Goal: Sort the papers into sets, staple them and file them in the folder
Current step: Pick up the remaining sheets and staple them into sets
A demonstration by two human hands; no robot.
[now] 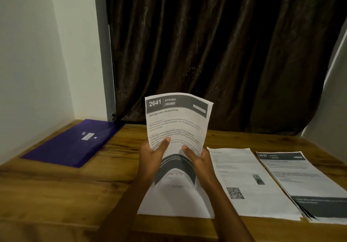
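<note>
Sorting stage, by the look of it; no set appears stapled or filed yet.

Landmark: sheaf (176,121), held upright above the table (56,185), near its front edge, printed face toward the wearer. Header reads "2641 KITCHEN", title "Refrigerator Restocking". Probably raised so the header can be read and matched to a set.

- Left hand (152,153): grips the sheaf's lower left edge, thumb laid across the print, fingers curled behind and out of sight.
- Right hand (197,159): grips the lower right edge the same way, thumb on the front, fingers hidden behind the paper. Two-handed hold likely keeps the sheets squared; the top still bows back.
- Sheet (176,200): flat on the table directly under the sheaf, mostly blank at its near end; a dark printed band curls up between the hands. Whether that band belongs to this sheet or to the sheaf cannot be told.
- Page (249,181): just right of the sheaf, flat, with a QR code and a small picture; text too blurred to read. Judged a separate set started.
- Pile (300,181): further right of the sheaf, several sheets with fanned near edges, dark header numbered perhaps "2437"; right corner cut off by the frame.
- Folder (75,142): purple, closed, well left of the sheaf at the table's far corner, small label on top; seemingly parked clear until filing.
- Curtain (216,44): dark, hanging behind the sheaf.

Not found: any stapler. Sheet count in the sheaf cannot be judged.
</note>
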